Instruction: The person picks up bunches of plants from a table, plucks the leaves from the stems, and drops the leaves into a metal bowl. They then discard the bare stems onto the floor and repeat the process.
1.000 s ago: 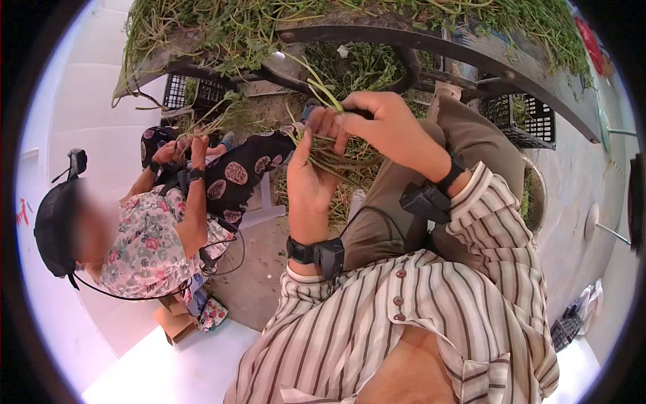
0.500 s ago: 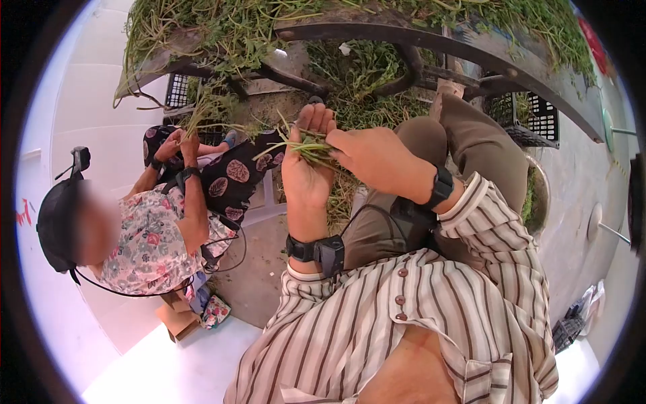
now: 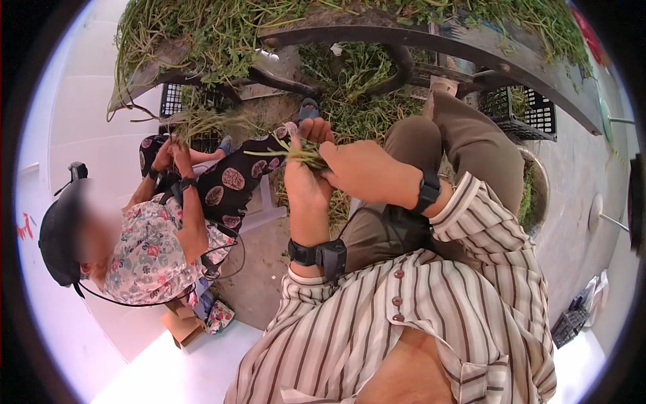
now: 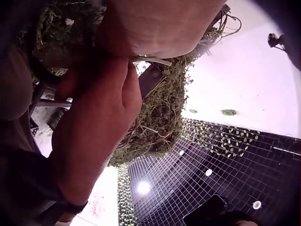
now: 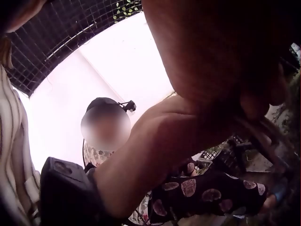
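Note:
A small bunch of thin green stems (image 3: 306,156) lies across my left hand (image 3: 306,185), its cut ends sticking out to the left past the thumb. The left palm faces up, with the fingers bent around the stems and the thumb along their near side. My right hand (image 3: 370,168) comes in from the right and grips the same bunch, its knuckles covering much of it. In the left wrist view a pale stem (image 4: 155,60) pokes out between the two hands. The right fingertips are hidden behind the hand in the head view.
A table edge (image 3: 377,34) heaped with leafy stems (image 3: 195,40) runs across the front. More greens (image 3: 356,87) lie on the floor beneath. Black crates (image 3: 538,114) stand under both sides. Another person (image 3: 155,249) sits at the left, handling stems. A round basin (image 3: 535,188) stands right of my knees.
A second ago my right hand pinched stems above the left fingers. It then came down onto the left palm, and the bunch now lies sideways there, with the left fingers more bent.

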Demonstrator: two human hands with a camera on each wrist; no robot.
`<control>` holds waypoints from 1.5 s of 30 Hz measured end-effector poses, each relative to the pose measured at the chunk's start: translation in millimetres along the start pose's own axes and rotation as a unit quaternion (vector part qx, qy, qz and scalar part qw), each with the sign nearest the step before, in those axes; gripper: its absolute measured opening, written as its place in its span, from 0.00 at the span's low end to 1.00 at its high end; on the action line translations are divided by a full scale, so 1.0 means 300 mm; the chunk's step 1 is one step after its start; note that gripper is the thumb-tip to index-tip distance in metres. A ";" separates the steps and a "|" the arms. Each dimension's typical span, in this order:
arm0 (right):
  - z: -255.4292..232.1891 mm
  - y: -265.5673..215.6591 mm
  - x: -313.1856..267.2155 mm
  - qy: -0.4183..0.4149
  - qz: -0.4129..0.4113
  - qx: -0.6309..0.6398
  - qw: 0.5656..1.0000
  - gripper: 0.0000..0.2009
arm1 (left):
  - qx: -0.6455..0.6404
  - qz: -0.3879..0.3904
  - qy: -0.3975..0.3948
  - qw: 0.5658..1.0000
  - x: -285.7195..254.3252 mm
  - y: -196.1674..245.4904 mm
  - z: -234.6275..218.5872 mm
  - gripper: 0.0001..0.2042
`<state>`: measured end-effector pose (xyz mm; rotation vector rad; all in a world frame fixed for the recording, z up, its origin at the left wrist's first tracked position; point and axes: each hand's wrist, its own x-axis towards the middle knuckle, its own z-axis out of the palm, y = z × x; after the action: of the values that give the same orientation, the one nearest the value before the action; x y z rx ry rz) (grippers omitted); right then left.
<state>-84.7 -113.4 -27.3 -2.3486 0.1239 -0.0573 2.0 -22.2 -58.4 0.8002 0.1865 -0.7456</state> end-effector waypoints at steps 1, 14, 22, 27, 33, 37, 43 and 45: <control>0.002 -0.001 0.000 -0.027 0.016 -0.007 0.999 0.11 | -0.002 -0.006 0.006 1.000 -0.004 -0.002 0.003 0.19; -0.070 0.057 0.043 0.024 0.087 0.380 0.921 0.13 | -0.007 -0.060 -0.121 0.991 -0.031 0.034 -0.024 0.26; -0.122 0.012 0.030 -0.043 0.169 0.540 0.824 0.10 | 0.021 -0.022 -0.031 0.999 -0.055 0.049 -0.015 0.16; -0.103 0.049 0.014 -0.015 0.158 0.556 0.816 0.09 | 0.018 -0.035 -0.073 0.997 -0.051 0.057 -0.059 0.09; -0.232 0.035 -0.056 0.050 0.070 0.558 0.825 0.09 | -0.032 -0.054 -0.085 0.994 -0.061 0.094 -0.120 0.08; -0.303 0.030 -0.178 0.100 0.087 0.566 0.814 0.10 | 0.003 -0.045 -0.100 0.994 -0.044 0.105 -0.211 0.10; -0.392 0.068 -0.533 0.364 -0.023 0.044 0.930 0.05 | 0.217 0.015 -0.038 0.975 -0.079 0.089 -0.174 0.19; -0.399 0.085 -0.692 0.387 0.091 0.155 0.904 0.06 | 0.291 0.040 -0.012 0.956 -0.086 0.070 -0.147 0.21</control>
<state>-302.3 -193.6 38.1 -1.8605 0.6682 -0.8552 2.4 32.4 -66.2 1.3494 -0.0961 -0.7400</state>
